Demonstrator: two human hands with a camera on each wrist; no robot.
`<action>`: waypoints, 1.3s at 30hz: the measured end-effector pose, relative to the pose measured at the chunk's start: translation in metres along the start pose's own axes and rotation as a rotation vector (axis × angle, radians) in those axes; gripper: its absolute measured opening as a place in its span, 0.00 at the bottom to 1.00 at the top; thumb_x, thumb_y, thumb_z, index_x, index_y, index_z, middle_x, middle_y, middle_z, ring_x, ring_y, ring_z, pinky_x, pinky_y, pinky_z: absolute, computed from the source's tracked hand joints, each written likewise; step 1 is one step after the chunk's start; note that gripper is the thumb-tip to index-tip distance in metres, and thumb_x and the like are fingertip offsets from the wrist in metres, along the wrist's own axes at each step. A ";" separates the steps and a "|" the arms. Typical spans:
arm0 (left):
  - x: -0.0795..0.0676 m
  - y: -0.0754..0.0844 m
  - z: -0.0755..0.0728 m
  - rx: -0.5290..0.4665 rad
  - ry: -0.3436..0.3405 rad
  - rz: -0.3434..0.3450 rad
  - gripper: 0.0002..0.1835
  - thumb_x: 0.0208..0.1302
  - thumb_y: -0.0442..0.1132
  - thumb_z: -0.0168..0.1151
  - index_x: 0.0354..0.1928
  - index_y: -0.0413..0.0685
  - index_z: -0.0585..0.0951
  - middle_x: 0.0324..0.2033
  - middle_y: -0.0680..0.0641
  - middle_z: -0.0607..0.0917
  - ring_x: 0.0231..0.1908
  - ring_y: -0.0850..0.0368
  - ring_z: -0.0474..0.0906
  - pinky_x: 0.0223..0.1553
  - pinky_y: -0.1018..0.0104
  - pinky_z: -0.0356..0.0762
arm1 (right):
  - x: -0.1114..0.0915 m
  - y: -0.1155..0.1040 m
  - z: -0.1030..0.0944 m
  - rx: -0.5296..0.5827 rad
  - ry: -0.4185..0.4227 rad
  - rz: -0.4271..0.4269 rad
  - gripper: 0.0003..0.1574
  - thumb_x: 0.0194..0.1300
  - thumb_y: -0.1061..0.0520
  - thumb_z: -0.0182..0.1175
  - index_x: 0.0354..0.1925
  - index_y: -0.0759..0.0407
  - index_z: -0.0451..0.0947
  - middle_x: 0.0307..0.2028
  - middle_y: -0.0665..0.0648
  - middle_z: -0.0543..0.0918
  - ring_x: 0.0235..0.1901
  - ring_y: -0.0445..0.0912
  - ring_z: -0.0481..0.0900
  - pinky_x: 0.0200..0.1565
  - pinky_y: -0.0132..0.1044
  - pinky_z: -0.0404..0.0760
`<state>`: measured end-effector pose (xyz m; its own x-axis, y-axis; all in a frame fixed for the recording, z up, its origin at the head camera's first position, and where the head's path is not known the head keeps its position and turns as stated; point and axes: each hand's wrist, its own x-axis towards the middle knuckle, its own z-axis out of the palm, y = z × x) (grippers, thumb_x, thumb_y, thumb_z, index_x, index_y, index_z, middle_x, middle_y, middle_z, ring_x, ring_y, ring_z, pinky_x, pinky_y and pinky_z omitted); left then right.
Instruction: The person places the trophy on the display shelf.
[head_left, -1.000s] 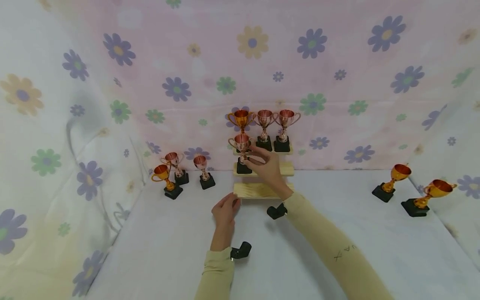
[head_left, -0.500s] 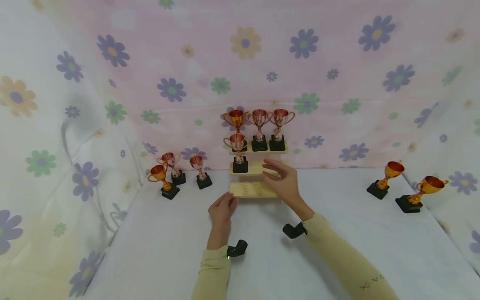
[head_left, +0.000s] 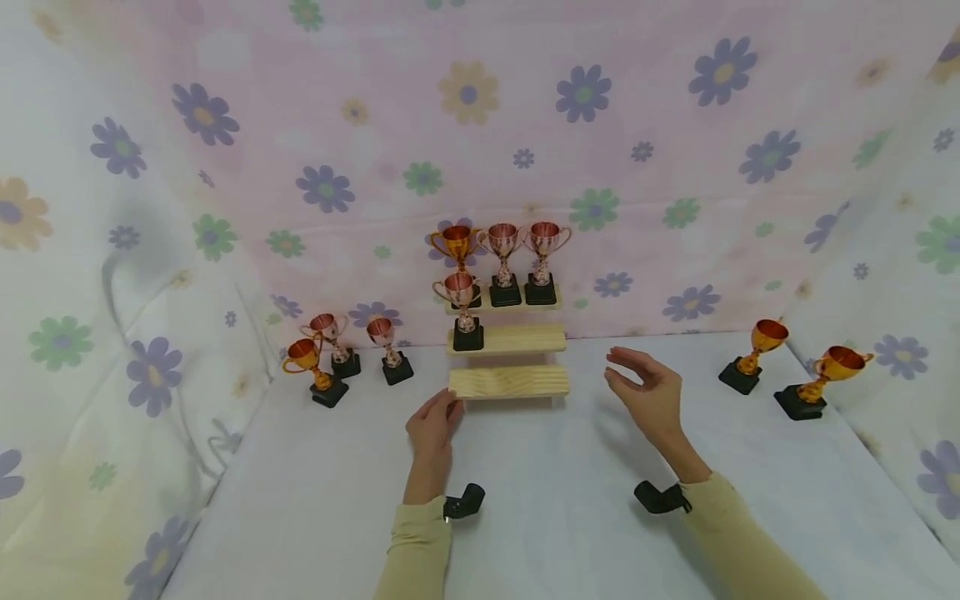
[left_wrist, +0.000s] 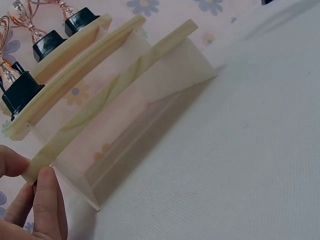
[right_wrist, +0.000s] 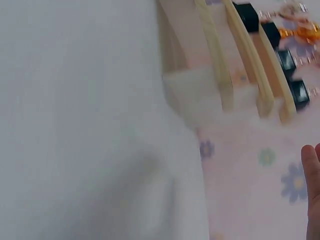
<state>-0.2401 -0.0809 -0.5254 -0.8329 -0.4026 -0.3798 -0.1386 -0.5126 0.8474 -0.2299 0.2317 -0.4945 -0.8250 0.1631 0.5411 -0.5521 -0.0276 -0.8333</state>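
A three-step wooden display stand (head_left: 510, 382) is in the middle of the head view. My left hand (head_left: 431, 427) pinches the left end of its lowest board, thumb above and fingers (left_wrist: 47, 200) below in the left wrist view. On the top step stand one gold trophy (head_left: 457, 242) and two rose-gold trophies (head_left: 505, 242) (head_left: 546, 240). Another rose-gold trophy (head_left: 460, 292) stands at the left end of the middle step, partly in front of the gold one. Right of the stand, my right hand (head_left: 652, 396) hovers over the table with bent, parted fingers and holds nothing.
On the table's left stand a gold trophy (head_left: 306, 358) and two rose-gold trophies (head_left: 327, 329) (head_left: 382, 335). Two gold trophies (head_left: 768, 337) (head_left: 838, 365) stand at the right. A white cloth (head_left: 525, 517) covers the table, and a flowered curtain (head_left: 390, 108) hangs behind.
My right hand has let go of the rose-gold trophy on the middle step and moved right, away from the stand. My left hand keeps its pinch on the lowest board. The view has shifted slightly.
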 end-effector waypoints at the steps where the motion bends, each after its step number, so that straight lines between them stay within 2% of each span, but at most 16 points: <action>1: 0.000 0.001 0.000 -0.003 0.000 0.004 0.18 0.64 0.27 0.65 0.55 0.27 0.81 0.39 0.42 0.84 0.36 0.59 0.84 0.44 0.69 0.87 | -0.001 -0.001 -0.008 -0.025 0.024 -0.013 0.23 0.55 0.82 0.65 0.51 0.82 0.77 0.46 0.56 0.87 0.48 0.42 0.87 0.47 0.32 0.87; 4: 0.002 0.002 0.000 -0.010 -0.006 0.014 0.18 0.64 0.27 0.65 0.56 0.26 0.80 0.37 0.42 0.85 0.35 0.59 0.84 0.45 0.68 0.87 | -0.003 -0.004 -0.031 -0.112 0.128 -0.017 0.24 0.56 0.81 0.65 0.53 0.79 0.79 0.47 0.53 0.86 0.48 0.41 0.86 0.48 0.29 0.85; 6: 0.002 0.003 0.001 -0.006 -0.006 0.014 0.18 0.64 0.27 0.65 0.55 0.27 0.81 0.37 0.42 0.85 0.35 0.60 0.84 0.45 0.68 0.87 | -0.005 -0.006 -0.047 -0.199 0.197 0.028 0.26 0.58 0.79 0.65 0.56 0.73 0.80 0.50 0.54 0.85 0.49 0.38 0.85 0.48 0.25 0.84; 9: 0.002 0.002 0.000 0.002 -0.004 0.011 0.18 0.65 0.27 0.65 0.55 0.27 0.81 0.38 0.42 0.85 0.35 0.59 0.84 0.45 0.68 0.87 | -0.009 -0.010 -0.070 -0.341 0.255 0.171 0.30 0.62 0.73 0.66 0.62 0.66 0.78 0.58 0.56 0.83 0.52 0.35 0.82 0.50 0.21 0.80; 11: 0.001 0.003 0.000 0.005 -0.003 0.008 0.17 0.65 0.27 0.65 0.55 0.28 0.81 0.39 0.42 0.85 0.36 0.59 0.84 0.45 0.68 0.87 | -0.011 -0.013 -0.083 -0.433 0.254 0.298 0.32 0.66 0.68 0.65 0.68 0.62 0.74 0.64 0.58 0.79 0.57 0.38 0.80 0.53 0.19 0.78; 13: 0.001 0.003 -0.001 0.006 -0.004 0.009 0.18 0.65 0.28 0.65 0.56 0.28 0.81 0.40 0.41 0.85 0.36 0.59 0.84 0.46 0.68 0.87 | -0.012 -0.016 -0.094 -0.506 0.239 0.417 0.36 0.70 0.62 0.63 0.73 0.61 0.66 0.69 0.61 0.72 0.64 0.44 0.75 0.60 0.23 0.75; 16: 0.000 0.003 -0.001 0.008 -0.002 0.011 0.18 0.65 0.28 0.65 0.56 0.28 0.81 0.41 0.41 0.85 0.37 0.59 0.84 0.47 0.67 0.87 | -0.014 -0.020 -0.104 -0.540 0.225 0.568 0.45 0.74 0.56 0.59 0.80 0.60 0.50 0.78 0.63 0.58 0.74 0.54 0.62 0.72 0.36 0.65; 19: 0.000 0.004 -0.002 0.017 0.001 0.012 0.18 0.66 0.28 0.65 0.57 0.28 0.80 0.41 0.41 0.85 0.36 0.59 0.84 0.48 0.67 0.87 | -0.013 -0.020 -0.109 -0.538 0.240 0.657 0.55 0.75 0.52 0.58 0.82 0.58 0.32 0.81 0.60 0.39 0.79 0.58 0.48 0.77 0.51 0.54; 22: 0.000 0.003 -0.002 0.021 0.003 0.012 0.18 0.66 0.28 0.65 0.57 0.28 0.81 0.41 0.41 0.85 0.36 0.60 0.84 0.48 0.67 0.87 | -0.009 -0.017 -0.112 -0.550 0.270 0.675 0.62 0.75 0.52 0.58 0.80 0.54 0.20 0.81 0.56 0.27 0.80 0.59 0.39 0.77 0.54 0.48; 27: 0.000 0.002 -0.002 0.012 -0.003 0.010 0.18 0.66 0.29 0.66 0.56 0.28 0.81 0.42 0.40 0.85 0.37 0.59 0.84 0.47 0.67 0.87 | 0.000 -0.010 -0.118 -0.593 0.318 0.635 0.64 0.74 0.52 0.58 0.79 0.53 0.16 0.80 0.54 0.21 0.80 0.58 0.34 0.78 0.56 0.45; 30: 0.000 0.000 -0.002 0.013 -0.005 0.001 0.19 0.66 0.30 0.66 0.57 0.29 0.81 0.44 0.39 0.84 0.38 0.59 0.84 0.47 0.68 0.87 | 0.007 -0.006 -0.122 -0.604 0.358 0.588 0.64 0.73 0.53 0.58 0.79 0.54 0.17 0.80 0.55 0.22 0.80 0.59 0.35 0.78 0.55 0.45; 33: 0.000 -0.001 -0.003 0.022 0.000 -0.005 0.19 0.66 0.30 0.65 0.57 0.29 0.80 0.45 0.39 0.84 0.39 0.58 0.84 0.47 0.68 0.87 | 0.015 -0.001 -0.124 -0.581 0.428 0.537 0.64 0.73 0.53 0.59 0.80 0.53 0.20 0.81 0.53 0.26 0.80 0.55 0.37 0.79 0.51 0.46; 36: 0.000 -0.001 -0.004 0.029 -0.003 -0.008 0.19 0.66 0.30 0.65 0.58 0.29 0.80 0.45 0.39 0.83 0.40 0.58 0.84 0.48 0.68 0.86 | 0.023 0.005 -0.126 -0.520 0.515 0.482 0.61 0.73 0.54 0.59 0.81 0.50 0.25 0.82 0.51 0.31 0.81 0.51 0.38 0.79 0.44 0.46; 39: 0.001 -0.001 -0.004 0.031 -0.006 -0.009 0.19 0.66 0.30 0.65 0.58 0.29 0.80 0.45 0.39 0.83 0.40 0.58 0.84 0.48 0.69 0.86 | 0.030 0.012 -0.126 -0.447 0.588 0.395 0.58 0.71 0.56 0.62 0.81 0.49 0.33 0.81 0.53 0.40 0.80 0.49 0.44 0.79 0.39 0.50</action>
<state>-0.2384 -0.0838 -0.5284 -0.8347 -0.3933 -0.3854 -0.1627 -0.4925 0.8550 -0.2461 0.3604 -0.5022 -0.6818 0.7146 0.1565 -0.0335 0.1832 -0.9825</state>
